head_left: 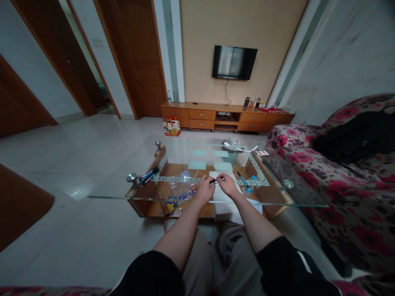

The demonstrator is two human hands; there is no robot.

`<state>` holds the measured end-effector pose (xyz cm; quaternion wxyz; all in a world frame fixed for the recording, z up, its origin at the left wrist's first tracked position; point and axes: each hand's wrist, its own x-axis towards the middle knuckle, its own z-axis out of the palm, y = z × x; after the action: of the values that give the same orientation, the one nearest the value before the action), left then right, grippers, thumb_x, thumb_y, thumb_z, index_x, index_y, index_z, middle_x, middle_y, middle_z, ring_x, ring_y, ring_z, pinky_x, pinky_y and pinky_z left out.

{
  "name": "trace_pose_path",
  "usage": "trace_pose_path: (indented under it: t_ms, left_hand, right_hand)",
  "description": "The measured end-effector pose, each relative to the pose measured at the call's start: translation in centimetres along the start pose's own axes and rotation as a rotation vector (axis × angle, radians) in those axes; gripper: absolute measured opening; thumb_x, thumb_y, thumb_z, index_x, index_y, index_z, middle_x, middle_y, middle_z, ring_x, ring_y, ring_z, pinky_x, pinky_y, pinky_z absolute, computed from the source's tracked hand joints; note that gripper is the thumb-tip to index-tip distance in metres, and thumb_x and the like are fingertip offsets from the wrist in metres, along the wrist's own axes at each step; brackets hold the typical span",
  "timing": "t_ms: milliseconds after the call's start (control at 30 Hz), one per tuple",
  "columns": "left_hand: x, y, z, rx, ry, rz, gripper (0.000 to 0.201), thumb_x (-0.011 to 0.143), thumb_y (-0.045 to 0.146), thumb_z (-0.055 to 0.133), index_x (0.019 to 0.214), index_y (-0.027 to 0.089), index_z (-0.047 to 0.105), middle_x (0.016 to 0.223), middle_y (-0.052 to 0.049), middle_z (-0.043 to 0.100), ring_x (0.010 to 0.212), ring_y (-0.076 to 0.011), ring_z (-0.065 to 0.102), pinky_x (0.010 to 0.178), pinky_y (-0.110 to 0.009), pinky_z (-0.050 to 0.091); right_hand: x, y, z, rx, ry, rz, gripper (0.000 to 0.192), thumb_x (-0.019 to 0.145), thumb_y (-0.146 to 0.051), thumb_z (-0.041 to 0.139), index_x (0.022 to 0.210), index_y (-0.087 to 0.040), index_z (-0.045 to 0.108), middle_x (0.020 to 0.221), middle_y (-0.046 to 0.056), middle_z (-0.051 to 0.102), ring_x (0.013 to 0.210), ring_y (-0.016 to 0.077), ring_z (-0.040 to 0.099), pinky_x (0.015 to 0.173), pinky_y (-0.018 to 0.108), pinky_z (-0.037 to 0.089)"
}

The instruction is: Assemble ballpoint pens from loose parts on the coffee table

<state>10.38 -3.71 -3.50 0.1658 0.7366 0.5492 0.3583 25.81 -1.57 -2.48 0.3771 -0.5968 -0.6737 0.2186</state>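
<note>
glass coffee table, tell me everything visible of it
The glass coffee table stands before the person. Its clear top has a greenish edge, a pale Greek-key border and four pale rectangles, and overhangs a brown, wooden-looking base open at the near side. Round metal fittings show near its corners. A bundle of pens lies at its left end. The left hand and right hand are over its near part; contact is unclear.

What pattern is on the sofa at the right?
The sofa is floral: pink-red and dark on pale, shown in the head view.
</note>
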Motion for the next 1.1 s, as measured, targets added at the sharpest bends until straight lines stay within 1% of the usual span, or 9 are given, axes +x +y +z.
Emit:
trace_pose_path:
  t_ms: [167,233,367,467,600,733,800,933,1100]
  left_hand:
    - [0.0,0.0,0.1,-0.008,-0.017,0.02,0.017,0.089,0.024,0.057,0.102,0.023,0.068,0.103,-0.006,0.06,0.097,-0.0194,0.059,0.089,-0.032,0.046]
    - [0.0,-0.1,0.1,-0.011,-0.01,0.031,0.017,0.089,0.024,0.057,0.101,0.023,0.068,0.102,-0.006,0.06,0.096,-0.0193,0.06,0.089,-0.032,0.046]
    - [0.0,-0.3,0.3,-0.012,-0.001,0.019,0.016,0.089,0.023,0.056,0.1,0.023,0.068,0.101,-0.006,0.059,0.096,-0.0194,0.059,0.089,-0.032,0.046]
    - [0.0,-0.3,0.3,-0.012,-0.006,0.022,0.016,0.089,0.024,0.056,0.1,0.022,0.068,0.101,-0.006,0.059,0.095,-0.0195,0.059,0.087,-0.032,0.046]
    - [0.0,-0.3,0.3,0.003,-0.006,0.026,0.017,0.089,0.025,0.057,0.101,0.022,0.069,0.1,-0.006,0.06,0.094,-0.0202,0.06,0.087,-0.033,0.046]
    - [0.0,-0.4,0.4,0.008,0.002,0.042,0.017,0.09,0.025,0.056,0.1,0.022,0.069,0.098,-0.007,0.06,0.093,-0.0201,0.06,0.086,-0.033,0.046]
    - [0.1,-0.5,0.6,0.003,0.0,0.039,0.017,0.09,0.024,0.056,0.098,0.021,0.07,0.098,-0.007,0.06,0.092,-0.0198,0.06,0.086,-0.032,0.046]
    - [0.2,-0.8,0.8,-0.007,-0.004,0.046,0.017,0.09,0.023,0.056,0.098,0.02,0.07,0.097,-0.007,0.06,0.092,-0.02,0.06,0.086,-0.033,0.047]
    - [0.3,-1.0,1.0,-0.014,0.003,0.054,0.02,0.09,0.024,0.054,0.1,0.02,0.072,0.095,-0.008,0.061,0.091,-0.0201,0.059,0.086,-0.033,0.046]
  right_hand:
    - [-0.1,0.2,0.0,-0.098,-0.005,-0.037,0.045,0.094,-0.046,0.045,0.063,-0.02,0.065,0.07,0.006,0.068,0.07,0.0198,0.061,0.067,0.027,0.04]
    - [-0.2,0.2,-0.1,-0.087,-0.015,-0.025,0.049,0.096,-0.047,0.041,0.063,-0.021,0.065,0.07,0.006,0.068,0.07,0.0198,0.061,0.067,0.027,0.04]
    - [-0.5,-0.1,-0.2,0.005,-0.033,0.003,0.034,0.093,-0.042,0.047,0.076,-0.021,0.067,0.076,0.003,0.069,0.073,0.019,0.061,0.069,0.026,0.041]
    - [-0.3,0.0,-0.1,-0.006,-0.032,-0.023,0.023,0.088,-0.035,0.054,0.077,-0.021,0.067,0.081,0.003,0.069,0.078,0.0191,0.061,0.072,0.026,0.041]
    - [0.1,0.3,0.2,-0.1,-0.031,-0.053,0.037,0.093,-0.041,0.048,0.072,-0.019,0.069,0.08,0.007,0.069,0.077,0.0199,0.06,0.07,0.027,0.04]
    - [-0.1,0.2,0.1,-0.087,-0.048,-0.058,0.049,0.097,-0.048,0.038,0.07,-0.019,0.068,0.077,0.007,0.068,0.074,0.0194,0.061,0.069,0.027,0.039]
    - [-0.3,0.0,-0.1,-0.063,-0.049,-0.04,0.046,0.098,-0.046,0.039,0.074,-0.019,0.068,0.076,0.005,0.068,0.073,0.0185,0.06,0.07,0.026,0.04]
    - [-0.3,-0.4,-0.3,-0.059,-0.059,-0.018,0.029,0.093,-0.036,0.048,0.082,-0.019,0.068,0.08,0.003,0.069,0.073,0.0171,0.06,0.07,0.025,0.041]
    - [-0.1,-0.1,0.1,-0.191,-0.039,-0.083,0.039,0.097,-0.036,0.042,0.077,-0.017,0.069,0.083,0.008,0.07,0.077,0.0183,0.06,0.07,0.025,0.04]
